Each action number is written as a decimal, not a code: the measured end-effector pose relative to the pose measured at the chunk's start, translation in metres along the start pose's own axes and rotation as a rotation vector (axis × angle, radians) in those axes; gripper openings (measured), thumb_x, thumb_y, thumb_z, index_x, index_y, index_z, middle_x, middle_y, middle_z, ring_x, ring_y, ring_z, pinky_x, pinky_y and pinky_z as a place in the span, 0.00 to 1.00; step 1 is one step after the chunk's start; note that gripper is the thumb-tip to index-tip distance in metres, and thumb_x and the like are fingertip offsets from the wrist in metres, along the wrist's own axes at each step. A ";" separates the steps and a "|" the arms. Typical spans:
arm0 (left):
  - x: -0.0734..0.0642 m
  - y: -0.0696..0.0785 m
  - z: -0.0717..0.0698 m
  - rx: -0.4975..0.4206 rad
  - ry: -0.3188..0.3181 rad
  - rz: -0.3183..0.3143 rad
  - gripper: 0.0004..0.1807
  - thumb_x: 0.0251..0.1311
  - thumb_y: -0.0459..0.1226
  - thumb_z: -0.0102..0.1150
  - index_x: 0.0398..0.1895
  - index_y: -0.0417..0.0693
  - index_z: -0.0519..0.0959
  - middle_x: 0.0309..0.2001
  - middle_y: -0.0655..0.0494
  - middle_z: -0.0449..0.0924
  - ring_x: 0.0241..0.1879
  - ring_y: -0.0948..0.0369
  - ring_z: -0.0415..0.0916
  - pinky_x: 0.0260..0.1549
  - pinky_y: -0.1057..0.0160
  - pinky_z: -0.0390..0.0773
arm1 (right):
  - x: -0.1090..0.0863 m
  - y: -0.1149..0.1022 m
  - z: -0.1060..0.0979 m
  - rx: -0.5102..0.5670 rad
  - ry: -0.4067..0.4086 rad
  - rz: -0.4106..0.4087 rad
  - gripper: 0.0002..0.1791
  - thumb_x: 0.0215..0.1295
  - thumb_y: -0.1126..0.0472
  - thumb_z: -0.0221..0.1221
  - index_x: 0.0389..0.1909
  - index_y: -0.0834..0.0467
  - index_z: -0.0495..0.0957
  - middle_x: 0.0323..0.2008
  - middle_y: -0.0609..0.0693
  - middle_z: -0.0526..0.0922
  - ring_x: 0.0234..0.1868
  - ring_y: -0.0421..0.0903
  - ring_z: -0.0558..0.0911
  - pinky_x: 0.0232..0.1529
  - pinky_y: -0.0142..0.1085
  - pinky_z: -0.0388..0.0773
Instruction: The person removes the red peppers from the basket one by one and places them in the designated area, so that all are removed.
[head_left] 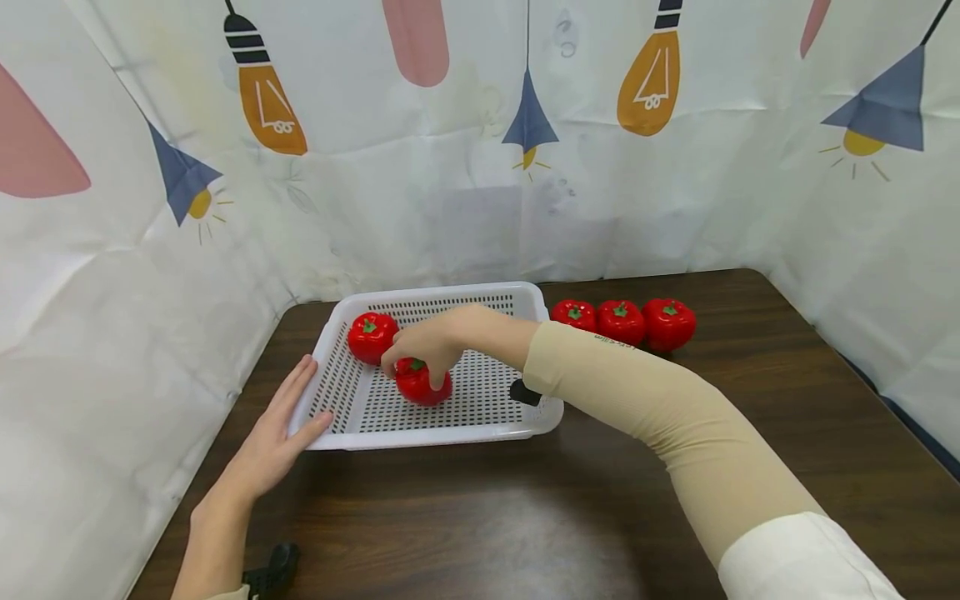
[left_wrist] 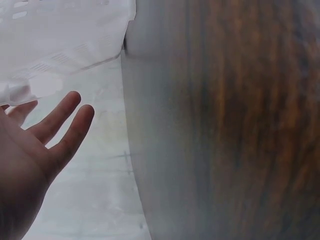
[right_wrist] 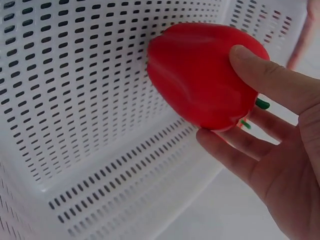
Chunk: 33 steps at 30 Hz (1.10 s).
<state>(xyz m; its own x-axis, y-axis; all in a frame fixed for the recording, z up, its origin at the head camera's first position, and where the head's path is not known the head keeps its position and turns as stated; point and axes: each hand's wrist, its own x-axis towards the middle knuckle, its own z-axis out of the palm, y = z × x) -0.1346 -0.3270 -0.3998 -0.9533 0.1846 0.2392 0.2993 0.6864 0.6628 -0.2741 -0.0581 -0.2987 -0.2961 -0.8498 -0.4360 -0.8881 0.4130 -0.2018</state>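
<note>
Red bell peppers [head_left: 619, 322] lie three in a row on the dark worktop [head_left: 465, 508], along its far edge, with a gap between them and the far right corner. Nearer the far left corner stands a white perforated basket [head_left: 442, 434], its right end just beside the row. A tan sleeve [head_left: 637, 396] crosses the basket's near right corner and hides part of the row's lower side.

At the basket's near left corner the left hand [head_left: 272, 440] has its fingers extended and spread, lying against the outside of the left edge with the thumb over the rim; it seems to steady rather than clasp. The right hand [head_left: 437, 340] is closed around a fourth pepper [head_left: 423, 390], thumb on one flank and fingers on the other, inside the basket left of its middle. A fifth pepper [head_left: 372, 337] sits near the basket's far left corner, stem up. On the held one, the small green stem [right_wrist: 262, 104] points toward the palm; whether its base touches the basket floor I cannot tell.

With two in and three out, the step looks like setting the second pepper down. The next move would then call for resting its base flat, loosening thumb and fingers, and lifting away without nudging its neighbour
</note>
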 end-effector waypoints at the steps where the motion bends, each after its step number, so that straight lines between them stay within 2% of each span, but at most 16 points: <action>1: 0.000 0.000 0.000 0.001 0.001 0.001 0.44 0.69 0.42 0.61 0.83 0.50 0.51 0.83 0.50 0.41 0.76 0.36 0.48 0.65 0.27 0.52 | -0.003 0.001 -0.001 0.016 0.005 -0.003 0.40 0.56 0.62 0.76 0.69 0.45 0.70 0.64 0.45 0.71 0.66 0.44 0.65 0.49 0.35 0.81; 5: 0.000 0.000 0.000 0.008 0.006 0.004 0.44 0.69 0.42 0.61 0.83 0.49 0.52 0.83 0.50 0.42 0.76 0.36 0.47 0.67 0.30 0.51 | -0.014 0.005 -0.005 0.059 0.036 -0.030 0.40 0.55 0.63 0.76 0.69 0.47 0.71 0.63 0.46 0.71 0.65 0.44 0.66 0.48 0.34 0.81; 8: 0.000 0.000 0.000 0.017 0.010 0.011 0.43 0.69 0.42 0.61 0.83 0.48 0.52 0.83 0.50 0.42 0.76 0.37 0.47 0.72 0.48 0.51 | -0.023 0.008 -0.008 0.064 0.066 -0.054 0.40 0.54 0.62 0.77 0.68 0.48 0.72 0.62 0.45 0.72 0.64 0.44 0.67 0.48 0.34 0.81; 11: 0.000 0.001 0.000 0.021 0.012 0.013 0.43 0.70 0.42 0.60 0.83 0.48 0.51 0.83 0.49 0.42 0.76 0.38 0.48 0.72 0.54 0.49 | -0.032 0.009 -0.009 0.068 0.100 -0.070 0.40 0.53 0.62 0.77 0.67 0.47 0.72 0.62 0.46 0.72 0.64 0.43 0.67 0.48 0.33 0.80; 15: 0.001 0.001 0.000 0.017 0.011 0.009 0.43 0.69 0.43 0.60 0.83 0.48 0.51 0.83 0.48 0.42 0.77 0.38 0.47 0.72 0.49 0.49 | -0.046 0.011 -0.011 0.096 0.132 -0.085 0.39 0.54 0.63 0.76 0.68 0.46 0.72 0.64 0.45 0.72 0.63 0.43 0.67 0.48 0.33 0.80; 18: 0.001 0.001 0.000 0.017 0.012 0.010 0.43 0.69 0.43 0.60 0.83 0.48 0.52 0.83 0.49 0.42 0.77 0.39 0.46 0.72 0.54 0.48 | -0.058 0.014 -0.011 0.129 0.168 -0.094 0.40 0.54 0.63 0.77 0.68 0.46 0.72 0.64 0.45 0.72 0.63 0.42 0.67 0.48 0.33 0.80; 20: 0.000 0.001 0.000 0.015 0.011 0.010 0.43 0.69 0.43 0.60 0.83 0.49 0.52 0.83 0.50 0.42 0.77 0.39 0.46 0.73 0.54 0.48 | -0.067 0.017 -0.011 0.155 0.191 -0.103 0.39 0.54 0.63 0.77 0.67 0.46 0.72 0.63 0.45 0.72 0.63 0.42 0.68 0.48 0.32 0.80; 23: 0.000 0.000 0.001 0.006 0.006 0.004 0.44 0.69 0.42 0.61 0.83 0.49 0.52 0.83 0.50 0.41 0.77 0.38 0.46 0.71 0.41 0.48 | -0.080 0.019 -0.010 0.179 0.216 -0.111 0.38 0.55 0.63 0.76 0.67 0.48 0.72 0.63 0.44 0.72 0.63 0.43 0.69 0.48 0.31 0.80; 26: -0.001 0.001 0.001 0.001 0.003 -0.002 0.44 0.69 0.43 0.61 0.83 0.49 0.51 0.83 0.50 0.41 0.77 0.37 0.46 0.69 0.34 0.49 | -0.092 0.022 -0.010 0.197 0.232 -0.116 0.37 0.56 0.63 0.76 0.66 0.48 0.73 0.62 0.43 0.71 0.63 0.42 0.69 0.48 0.30 0.80; 30: -0.001 0.001 0.001 0.008 0.005 -0.003 0.44 0.69 0.43 0.60 0.83 0.50 0.51 0.83 0.51 0.41 0.77 0.38 0.46 0.71 0.44 0.49 | -0.107 0.026 -0.009 0.205 0.260 -0.098 0.36 0.56 0.62 0.76 0.66 0.46 0.73 0.63 0.43 0.71 0.63 0.42 0.69 0.48 0.31 0.80; 33: -0.002 0.001 0.001 0.008 0.006 -0.002 0.43 0.69 0.43 0.60 0.83 0.49 0.52 0.83 0.51 0.41 0.77 0.38 0.46 0.71 0.42 0.49 | -0.117 0.030 -0.008 0.200 0.281 -0.087 0.37 0.55 0.61 0.77 0.66 0.45 0.73 0.64 0.43 0.70 0.64 0.43 0.68 0.48 0.32 0.80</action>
<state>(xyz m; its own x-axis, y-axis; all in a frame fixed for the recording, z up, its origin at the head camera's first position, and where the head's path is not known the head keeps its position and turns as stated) -0.1327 -0.3258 -0.4001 -0.9536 0.1786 0.2423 0.2968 0.6922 0.6578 -0.2688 0.0512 -0.2464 -0.3326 -0.9298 -0.1575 -0.8358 0.3679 -0.4075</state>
